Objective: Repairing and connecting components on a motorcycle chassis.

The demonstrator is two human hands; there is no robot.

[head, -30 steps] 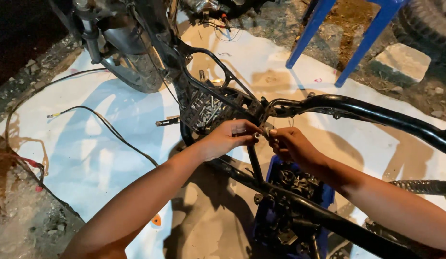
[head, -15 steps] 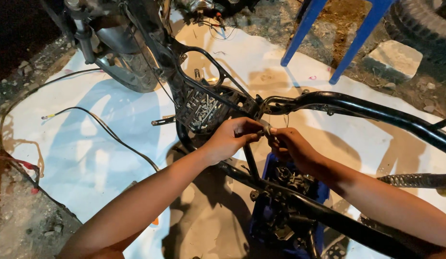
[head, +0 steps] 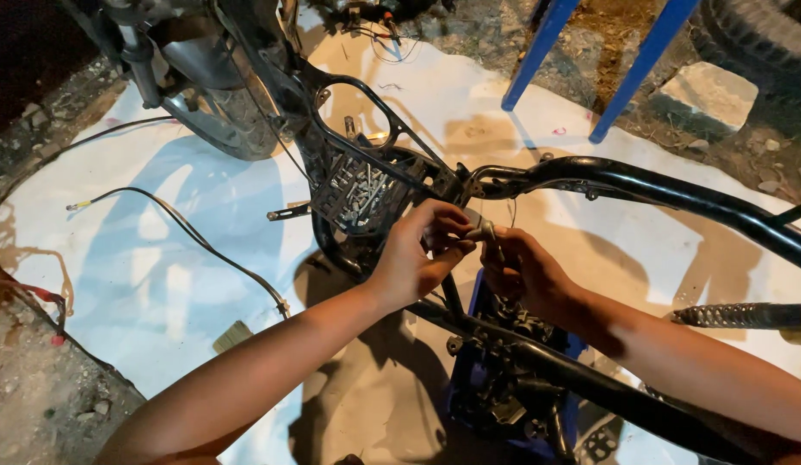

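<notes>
Your left hand (head: 417,258) and right hand (head: 525,271) pinch a small metal fitting (head: 485,231), fingers clamped, beside the black motorcycle frame (head: 641,185); white sheet (head: 133,275) beneath. Black cable (head: 194,237) lies left; blue legs (head: 646,60) stand behind.

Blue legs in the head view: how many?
2: one blue leg at top centre, another blue leg just right of it, both slanting onto the ground. Others may lie out of frame.

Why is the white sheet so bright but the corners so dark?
Head view: a strong light falls on the white sheet, so the black frame and both arms throw hard shadows; the edges fade to dark. The left hand and right hand look sharp, not blurred.
</notes>
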